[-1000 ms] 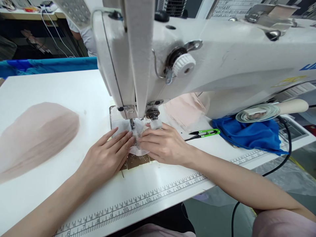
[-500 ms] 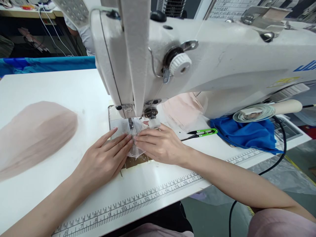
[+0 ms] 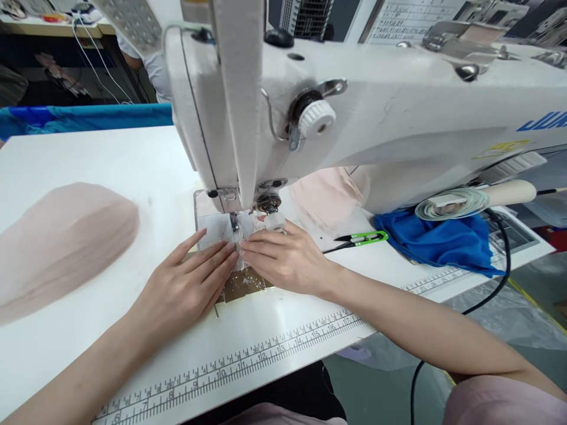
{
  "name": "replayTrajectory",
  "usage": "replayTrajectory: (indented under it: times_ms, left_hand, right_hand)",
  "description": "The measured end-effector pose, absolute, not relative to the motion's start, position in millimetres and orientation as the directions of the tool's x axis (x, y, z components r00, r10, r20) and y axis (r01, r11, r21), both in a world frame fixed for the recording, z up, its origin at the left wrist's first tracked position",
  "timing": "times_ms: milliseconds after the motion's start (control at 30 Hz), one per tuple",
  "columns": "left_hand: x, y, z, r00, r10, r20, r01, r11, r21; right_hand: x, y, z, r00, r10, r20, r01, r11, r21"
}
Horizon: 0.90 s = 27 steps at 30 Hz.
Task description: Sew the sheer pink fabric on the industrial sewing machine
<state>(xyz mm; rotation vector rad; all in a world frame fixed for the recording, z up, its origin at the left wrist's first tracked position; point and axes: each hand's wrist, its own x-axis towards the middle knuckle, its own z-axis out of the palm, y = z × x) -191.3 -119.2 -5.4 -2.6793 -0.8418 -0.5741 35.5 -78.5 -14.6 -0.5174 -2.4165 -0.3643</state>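
A small piece of sheer white fabric (image 3: 240,264) lies under the presser foot (image 3: 234,221) of a white sewing machine (image 3: 376,118). My left hand (image 3: 188,277) rests flat on the left side of this fabric, its fingers stretched toward the foot and its thumb apart. From the right, my right hand (image 3: 287,257) lies with outstretched fingers on the other side, the fingertips of both hands almost meeting. Part of its thumb is hidden behind a white knob near the needle. The fabric's near end lies over a brown plate (image 3: 245,284) dotted with small specks.
A sheer pinkish fabric piece (image 3: 71,242) lies on the table's left. Right of the needle are pale pink fabric (image 3: 328,195), green thread snips (image 3: 365,238) and blue cloth (image 3: 438,239). A printed ruler (image 3: 230,370) runs along the front edge. A person (image 3: 153,68) sits beyond.
The sheer white fabric has slid away from me under the presser foot, so more of the brown plate shows. Both hands stay in nearly the same place.
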Motion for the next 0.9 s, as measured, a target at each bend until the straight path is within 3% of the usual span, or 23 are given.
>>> replayTrajectory:
  times_ms: [900]
  left_hand:
    - [-186.5,-124.3,2.0,0.739,0.537,0.407,0.654,-0.716,-0.244]
  right_hand:
    - [33.8,-81.1,-14.0,-0.695,0.402,0.596,0.514,0.858,0.020]
